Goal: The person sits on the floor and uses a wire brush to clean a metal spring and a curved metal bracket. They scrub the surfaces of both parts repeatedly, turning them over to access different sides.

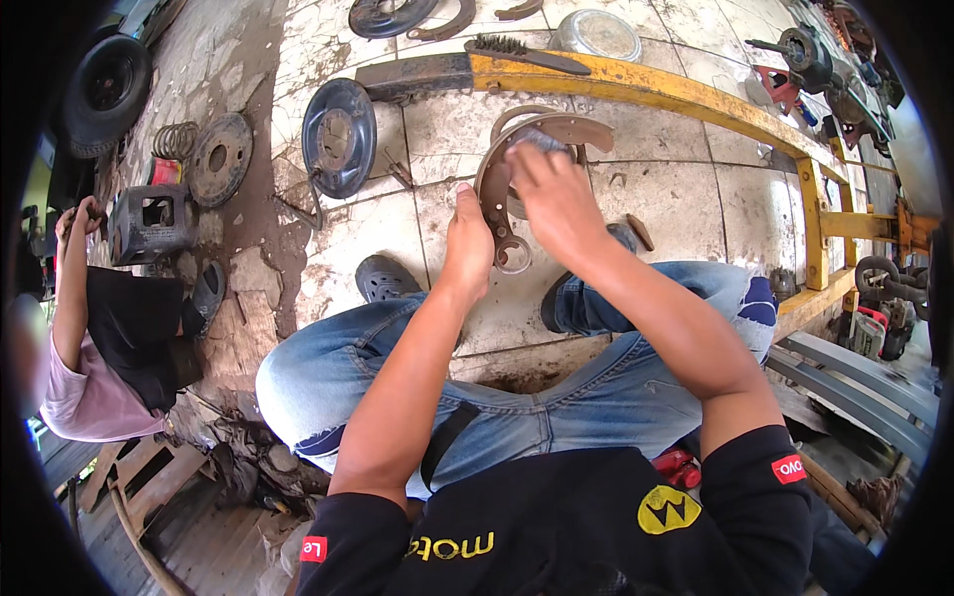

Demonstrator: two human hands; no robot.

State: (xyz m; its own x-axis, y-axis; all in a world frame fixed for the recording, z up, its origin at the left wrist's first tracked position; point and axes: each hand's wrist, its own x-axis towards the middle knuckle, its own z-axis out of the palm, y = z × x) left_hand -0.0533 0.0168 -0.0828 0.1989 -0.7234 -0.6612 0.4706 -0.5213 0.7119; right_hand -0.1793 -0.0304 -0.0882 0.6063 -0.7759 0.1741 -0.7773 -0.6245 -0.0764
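Observation:
A curved brown brake shoe (578, 127) is held above the tiled floor between my knees, its lower end with a round hole pointing toward me. My left hand (470, 238) grips its left side, thumb up along the edge. Over the shoe's inner side, my right hand (555, 189) is closed on a greyish piece (542, 139) pressed against the metal. The fingers cover most of that piece, so its kind cannot be told. Beyond both hands, a wire brush (532, 58) lies bristles up on a yellow metal beam (686, 92).
A dark brake backing plate (339, 139) lies left of my hands, a rusty disc (221, 159) farther left. More curved shoes (447, 22) and a silver round cover (598, 36) lie beyond the beam. Another person (109, 368) sits at the left. Metal parts (800, 55) crowd the far right.

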